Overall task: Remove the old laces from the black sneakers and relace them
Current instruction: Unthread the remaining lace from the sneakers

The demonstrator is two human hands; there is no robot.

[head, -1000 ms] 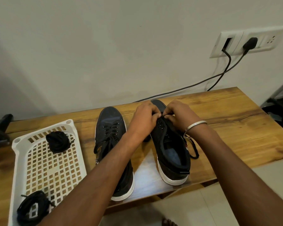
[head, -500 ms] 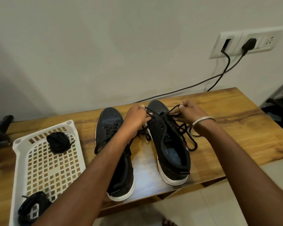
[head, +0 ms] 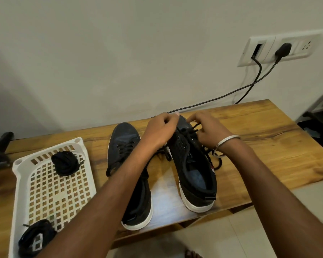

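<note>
Two lace bundles (head: 65, 163) in white basket (head: 45, 192), left sneaker (head: 126, 146) beside, both hands (head: 161, 130) pinching right sneaker's lace (head: 193, 127).

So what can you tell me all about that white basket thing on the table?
The white basket looks like plastic, a shallow tray with a raised rim and a floor of small square holes, so the wooden table shows through. It lies flat at the table's left end, left of the two black shoes, apart from them. Two bundles of black laces lie in it: one near the far end, one at the near corner. Neither of the hands touches it.
</note>
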